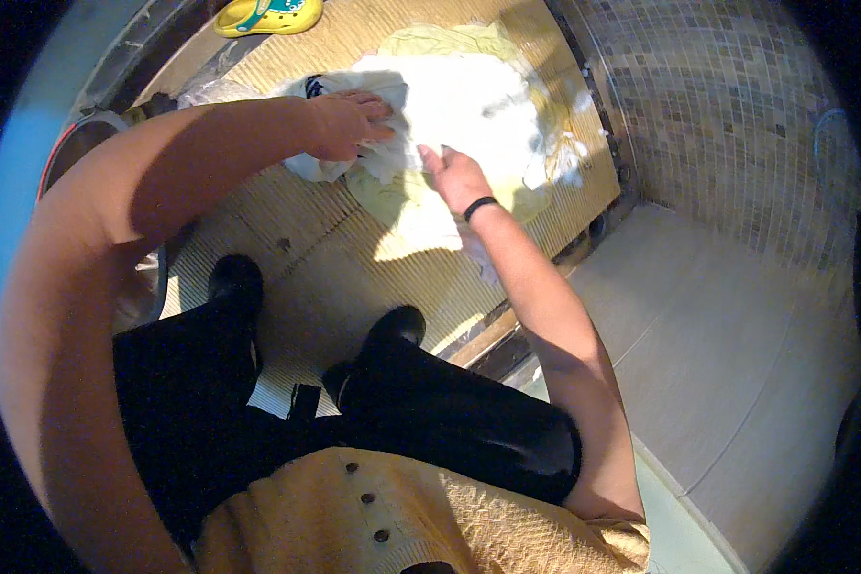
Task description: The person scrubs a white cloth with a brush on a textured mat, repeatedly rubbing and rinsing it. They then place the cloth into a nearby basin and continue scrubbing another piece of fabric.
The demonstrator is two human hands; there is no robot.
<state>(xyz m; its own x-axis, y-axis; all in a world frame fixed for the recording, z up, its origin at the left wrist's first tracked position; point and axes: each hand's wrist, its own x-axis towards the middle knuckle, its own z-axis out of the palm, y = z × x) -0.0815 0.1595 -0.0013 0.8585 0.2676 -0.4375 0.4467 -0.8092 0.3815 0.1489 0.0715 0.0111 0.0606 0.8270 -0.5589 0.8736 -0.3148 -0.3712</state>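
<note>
A bright white cloth [466, 107] lies spread and rumpled before me, partly washed out by sunlight. Under it, pale yellow-green cloth [387, 201] shows at the near and far sides. My left hand [351, 123] lies palm down over a folded, shaded part of the white cloth, its fingers spread. Beside its wrist is a small dark striped patch [314, 86]. My right hand [460, 181], with a black band [479, 208] at the wrist, has thumb and fingers at the cloth's near edge and appears to pinch it; the fingertips are partly lost in glare.
Beneath the cloths is a ribbed tan mat [316, 215]. White foam-like bits [570, 154] lie at its right side. A yellow clog [269, 16] stands at the far left, and a red-rimmed container [79, 147] is behind my left arm. Mosaic tiles [725, 129] cover the right wall.
</note>
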